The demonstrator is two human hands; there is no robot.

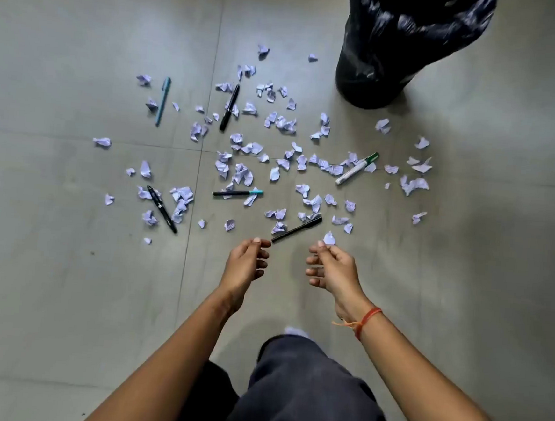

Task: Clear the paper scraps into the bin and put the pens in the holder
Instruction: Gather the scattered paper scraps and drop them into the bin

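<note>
Several torn white paper scraps (pixel 278 124) lie scattered over the grey tiled floor, with several pens among them: a teal pen (pixel 162 101), a black pen (pixel 229 107), a white marker with a green cap (pixel 356 168), a black pen with a teal end (pixel 237 193), and two more black pens (pixel 161 209) (pixel 296 228). My right hand (pixel 331 267) pinches one paper scrap (pixel 328 238) at its fingertips. Loosely curled and holding nothing I can see, my left hand (pixel 247 261) hovers with its fingertips just short of the nearest black pen's end. No pen holder is in view.
A bin lined with a black plastic bag (pixel 408 48) stands at the far right, beyond the scraps. My knees in dark trousers (pixel 304 395) are at the bottom centre, with a scrap (pixel 295 331) just ahead of them.
</note>
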